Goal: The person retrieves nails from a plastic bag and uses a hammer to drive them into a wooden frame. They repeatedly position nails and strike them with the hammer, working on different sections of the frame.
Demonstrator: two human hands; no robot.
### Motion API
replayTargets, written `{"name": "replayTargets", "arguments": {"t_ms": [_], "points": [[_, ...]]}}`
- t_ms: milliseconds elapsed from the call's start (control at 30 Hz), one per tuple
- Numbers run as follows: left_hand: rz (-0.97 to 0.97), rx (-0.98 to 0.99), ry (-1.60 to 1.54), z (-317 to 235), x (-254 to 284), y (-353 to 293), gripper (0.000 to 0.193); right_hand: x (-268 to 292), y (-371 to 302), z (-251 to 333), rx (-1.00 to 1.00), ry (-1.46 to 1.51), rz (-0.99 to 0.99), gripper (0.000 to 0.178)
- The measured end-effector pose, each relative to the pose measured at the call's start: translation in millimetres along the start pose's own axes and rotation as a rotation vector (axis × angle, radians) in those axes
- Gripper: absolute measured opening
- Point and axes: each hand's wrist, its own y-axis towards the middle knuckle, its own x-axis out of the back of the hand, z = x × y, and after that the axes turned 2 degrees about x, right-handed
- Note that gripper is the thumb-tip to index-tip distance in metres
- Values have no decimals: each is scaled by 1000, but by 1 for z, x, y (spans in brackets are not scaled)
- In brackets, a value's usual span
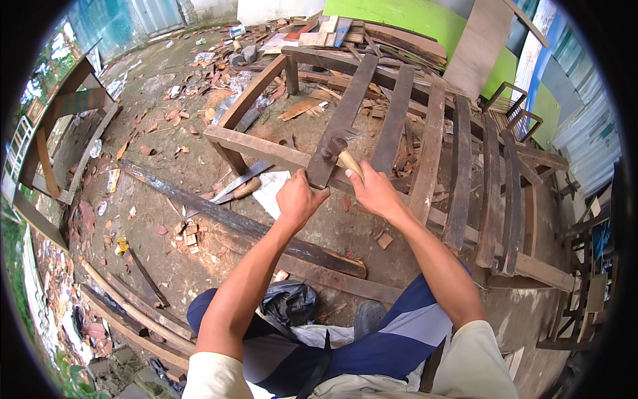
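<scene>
My right hand (373, 193) is closed round the pale wooden handle of a hammer (348, 160). The hammer's dark head lies over the near end of a dark wooden slat (345, 100). At that same end my left hand (299, 201) is closed, its thumb and fingers gripping the slat's edge; the fingertips are partly hidden. This slat crosses a low wooden frame (266, 149), resting on its near and far rails. Several more slats (458, 173) lie across the frame to the right, spaced apart. No nail can be made out under the hammer.
Left of my hands, a handsaw (240, 191) lies on the ground by a white sheet (268, 189). A long dark beam (246, 219) stretches across in front of my knees. Scrap boards (332, 36) are heaped behind the frame. A black plastic bag (290, 302) sits between my legs.
</scene>
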Motion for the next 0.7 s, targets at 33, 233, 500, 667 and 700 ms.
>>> {"name": "replayTargets", "arguments": {"t_ms": [33, 233, 500, 667, 700], "points": [[15, 2, 7, 0, 2, 0, 60, -2, -1, -1, 7, -30, 20, 43], [-12, -12, 6, 2, 0, -1, 58, 23, -7, 23, 210, 243, -330, 42], [55, -13, 3, 0, 8, 5, 60, 4, -5, 14, -52, -21, 70, 38], [5, 10, 12, -5, 5, 4, 64, 6, -14, 12, -38, 77, -29, 43], [1, 12, 3, -2, 4, 4, 65, 6, -13, 12, -49, 77, -20, 45]]}}
